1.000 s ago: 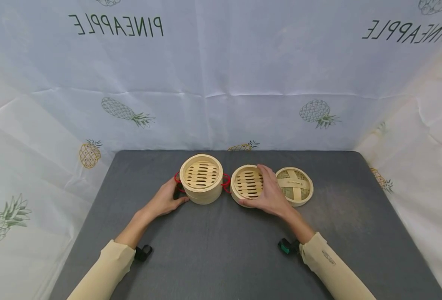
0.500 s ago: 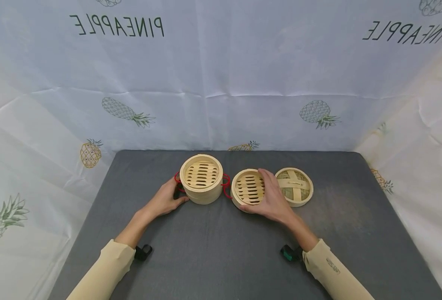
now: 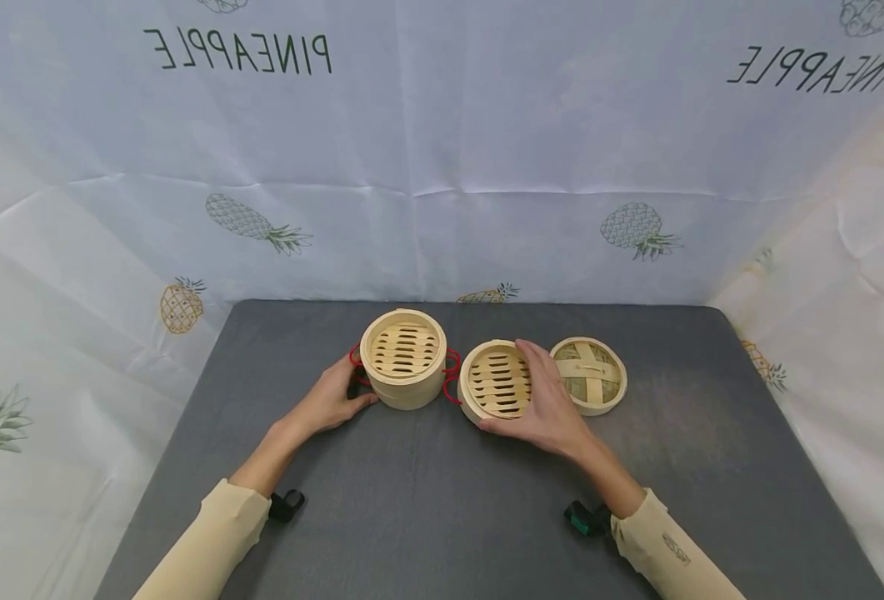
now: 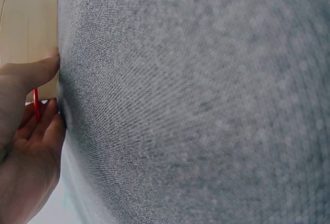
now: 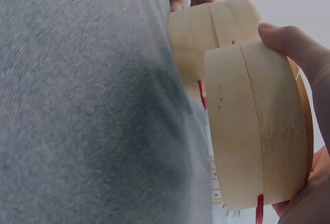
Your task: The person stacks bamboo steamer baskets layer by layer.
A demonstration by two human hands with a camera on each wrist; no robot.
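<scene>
On the dark table stands a bamboo steamer (image 3: 409,396) with a slatted inside and red cord loops at its sides. My left hand (image 3: 329,398) holds it low on its left side, thumb at the front and fingers behind. The left wrist view shows the thumb against the steamer wall (image 4: 31,23) beside a red loop. To its right, my right hand (image 3: 546,404) grips a second slatted steamer basket (image 3: 496,379) by its right rim. In the right wrist view this basket (image 5: 252,126) hangs above the tabletop, tilted, its far fingers partly hidden.
A round woven bamboo lid (image 3: 591,375) with crossed strips lies on the table (image 3: 427,500), just right of my right hand. A white pineapple-print cloth (image 3: 427,150) hangs behind the table and along both sides.
My right hand has drawn its basket slightly toward me, and the basket appears a little higher. The left hand and its steamer have stayed put.
</scene>
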